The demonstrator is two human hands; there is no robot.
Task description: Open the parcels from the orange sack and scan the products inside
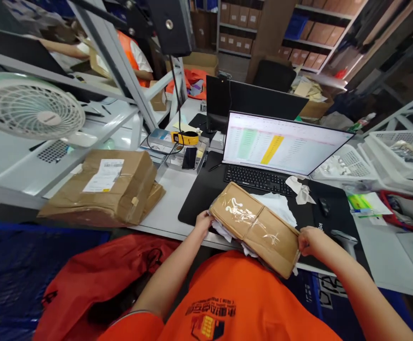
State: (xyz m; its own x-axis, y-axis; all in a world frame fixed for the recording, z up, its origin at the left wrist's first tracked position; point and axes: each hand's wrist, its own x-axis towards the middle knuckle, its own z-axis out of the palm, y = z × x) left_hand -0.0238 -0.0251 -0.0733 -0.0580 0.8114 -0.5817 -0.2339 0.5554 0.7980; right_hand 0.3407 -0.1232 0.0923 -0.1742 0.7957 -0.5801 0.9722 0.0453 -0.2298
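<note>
A long brown cardboard box (256, 227), wrapped in clear tape with white marks on top, is held tilted over the desk's front edge. My left hand (203, 223) grips its left end with fingers closed. At the right end, my right hand (309, 240) is closed on the corner. Crumpled white paper (275, 207) lies under and behind the box, and more white material pokes out along its near side. A black keyboard (258, 180) is just beyond.
A monitor (280, 144) showing a spreadsheet stands behind the keyboard. To the left are a larger taped carton (110, 187) and a fan (32, 106). A mouse (324, 206), a scanner (346, 240) and white baskets (403, 151) are on the right. Another person's orange vest (133, 57) shows beyond the frame.
</note>
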